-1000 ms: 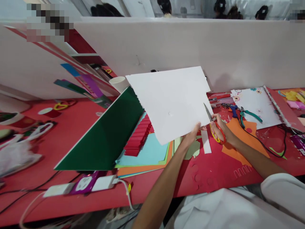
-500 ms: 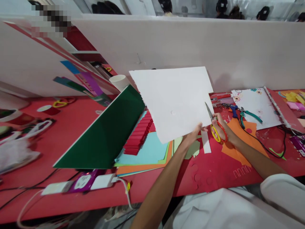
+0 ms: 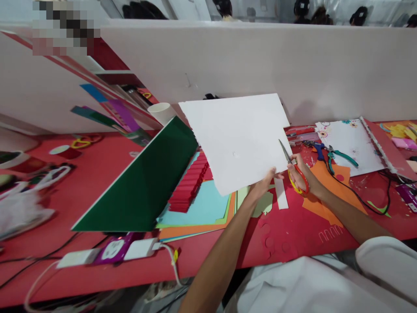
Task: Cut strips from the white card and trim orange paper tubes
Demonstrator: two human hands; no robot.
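A large white sheet of paper (image 3: 236, 139) is held up by its lower right edge in my left hand (image 3: 264, 184), with my thumb on top. Its right edge has a step cut into it, and the left edge is uneven. My right hand (image 3: 301, 174) is closed around the red and yellow handles of a pair of scissors (image 3: 298, 178). The blades point up and left, at the sheet's right edge; whether paper lies between them I cannot tell. Below the hands, a narrow white paper strip (image 3: 281, 194) lies near pale green paper scraps (image 3: 264, 205).
A green board (image 3: 137, 187) leans at the left beside stacked coloured paper (image 3: 198, 228) and folded red strips (image 3: 187, 184). Right of my hands lie orange paper (image 3: 325, 187), teal-handled pliers (image 3: 343, 157) and a cable. A purple power strip (image 3: 114, 248) lies near the front edge.
The sheet's upper edge has tipped slightly lower, and the scissor handles look closer together. My left hand stays at the same edge of the paper.
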